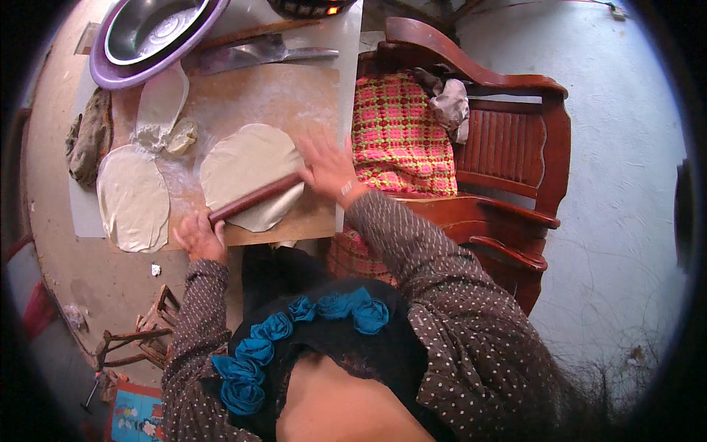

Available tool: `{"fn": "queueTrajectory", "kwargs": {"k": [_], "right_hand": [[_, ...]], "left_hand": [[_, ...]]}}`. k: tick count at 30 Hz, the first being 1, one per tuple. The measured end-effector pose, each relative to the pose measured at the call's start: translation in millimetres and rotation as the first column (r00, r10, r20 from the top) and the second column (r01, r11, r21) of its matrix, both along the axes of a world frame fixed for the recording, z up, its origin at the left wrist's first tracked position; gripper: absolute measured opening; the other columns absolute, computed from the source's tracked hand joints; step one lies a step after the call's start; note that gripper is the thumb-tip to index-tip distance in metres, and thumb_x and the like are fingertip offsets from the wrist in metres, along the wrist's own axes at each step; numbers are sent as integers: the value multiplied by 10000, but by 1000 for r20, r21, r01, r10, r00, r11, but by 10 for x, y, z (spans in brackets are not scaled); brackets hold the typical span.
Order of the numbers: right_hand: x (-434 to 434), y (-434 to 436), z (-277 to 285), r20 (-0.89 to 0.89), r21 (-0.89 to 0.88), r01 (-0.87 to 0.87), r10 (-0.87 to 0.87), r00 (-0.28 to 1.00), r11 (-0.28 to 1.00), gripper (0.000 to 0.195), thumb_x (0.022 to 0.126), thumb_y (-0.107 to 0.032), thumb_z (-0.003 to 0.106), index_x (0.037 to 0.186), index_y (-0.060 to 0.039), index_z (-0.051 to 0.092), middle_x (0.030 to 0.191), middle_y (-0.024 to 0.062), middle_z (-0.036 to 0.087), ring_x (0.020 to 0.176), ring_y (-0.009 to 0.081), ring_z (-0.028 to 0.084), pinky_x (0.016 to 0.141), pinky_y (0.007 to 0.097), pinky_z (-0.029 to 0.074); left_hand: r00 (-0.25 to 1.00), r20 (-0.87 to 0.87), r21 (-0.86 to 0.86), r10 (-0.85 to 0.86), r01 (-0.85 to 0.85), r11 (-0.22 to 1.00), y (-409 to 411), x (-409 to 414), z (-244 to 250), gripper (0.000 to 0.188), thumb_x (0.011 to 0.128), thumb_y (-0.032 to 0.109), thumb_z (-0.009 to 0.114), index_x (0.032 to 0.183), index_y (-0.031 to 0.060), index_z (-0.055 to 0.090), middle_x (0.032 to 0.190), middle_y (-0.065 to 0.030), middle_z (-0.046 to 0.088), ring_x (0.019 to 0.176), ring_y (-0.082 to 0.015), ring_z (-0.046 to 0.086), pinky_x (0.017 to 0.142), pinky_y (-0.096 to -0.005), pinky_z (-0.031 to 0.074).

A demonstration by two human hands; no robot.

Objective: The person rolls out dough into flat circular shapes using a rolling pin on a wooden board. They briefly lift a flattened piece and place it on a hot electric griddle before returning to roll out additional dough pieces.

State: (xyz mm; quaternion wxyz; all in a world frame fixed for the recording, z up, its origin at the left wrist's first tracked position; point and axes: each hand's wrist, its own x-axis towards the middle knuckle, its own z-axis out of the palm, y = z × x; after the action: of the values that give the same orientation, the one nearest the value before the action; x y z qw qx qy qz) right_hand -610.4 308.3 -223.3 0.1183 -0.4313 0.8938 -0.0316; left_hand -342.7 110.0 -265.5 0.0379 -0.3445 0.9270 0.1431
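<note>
A flattened round of dough [248, 160] lies on a floured wooden board [315, 94]. Across its lower part rests a dark red rolling pin [257, 198], slanting up to the right. My left hand [201, 235] is at the pin's lower left end, thumb beside the wood. At the upper right end is my right hand [328, 166], its fingers stretched out and slightly blurred, the palm against the pin. To the left, a second flat piece of dough [134, 199] overhangs the board's edge. Above it lies a white bag [163, 99] with flour and a small lump [181, 137] at its mouth.
A metal bowl [124, 36] sits in a purple basin [113, 77] at the upper left. Near the board's far edge lie a cleaver [243, 57] and a wooden stick [259, 30]. A brown cloth [94, 135] is at the left, a wooden chair [497, 149] at the right, a stool [138, 337] lower left.
</note>
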Motion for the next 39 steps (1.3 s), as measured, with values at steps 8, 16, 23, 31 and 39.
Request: {"fn": "queueTrajectory", "kwargs": {"k": [8, 16, 23, 31, 39], "right_hand": [[-506, -592, -229, -37, -126, 76, -81, 996, 989, 660, 878, -490, 563, 1446, -182, 427, 1550, 107, 318, 1455, 308, 212, 1120, 646, 122], [119, 338, -61, 2, -47, -4, 4, 1000, 999, 720, 836, -494, 635, 1452, -198, 408, 1545, 100, 306, 1447, 325, 222, 1124, 651, 118], [-666, -790, -195, -89, -218, -78, 60, 994, 973, 651, 851, -496, 621, 1405, -192, 464, 1492, 89, 395, 1413, 324, 277, 1120, 643, 141], [-819, -1025, -304, -163, -203, -50, 16, 986, 978, 591, 889, -447, 585, 1402, -183, 455, 1472, 46, 429, 1405, 261, 314, 1137, 612, 153], [-111, 397, -131, -14, -95, -135, 134, 991, 986, 737, 796, -427, 676, 1436, -167, 419, 1522, 75, 355, 1429, 312, 274, 1131, 621, 156]], "left_hand": [[997, -56, 2, 44, -44, 999, -249, -226, 55, 447, 857, 339, 665, 1228, 120, 547, 1215, -151, 512, 1215, -351, 434, 1113, -559, 203], [999, -33, 70, 7, -5, 998, 156, 95, 143, 522, 805, 327, 720, 1222, 86, 518, 1229, -137, 510, 1247, -322, 410, 1136, -563, 192], [986, -134, -177, 103, -126, 976, -473, -338, -127, 279, 894, 300, 601, 1094, 105, 602, 1062, -124, 566, 1084, -318, 513, 1021, -523, 317], [976, -60, -50, 211, -214, 976, -576, -510, 20, 357, 938, 286, 547, 1232, 85, 572, 1233, -130, 566, 1167, -348, 500, 959, -522, 370], [1000, 5, 122, 20, -21, 992, 308, 57, 267, 750, 841, 275, 665, 1477, 57, 330, 1543, -232, 269, 1423, -398, 255, 1138, -561, 187]]}}
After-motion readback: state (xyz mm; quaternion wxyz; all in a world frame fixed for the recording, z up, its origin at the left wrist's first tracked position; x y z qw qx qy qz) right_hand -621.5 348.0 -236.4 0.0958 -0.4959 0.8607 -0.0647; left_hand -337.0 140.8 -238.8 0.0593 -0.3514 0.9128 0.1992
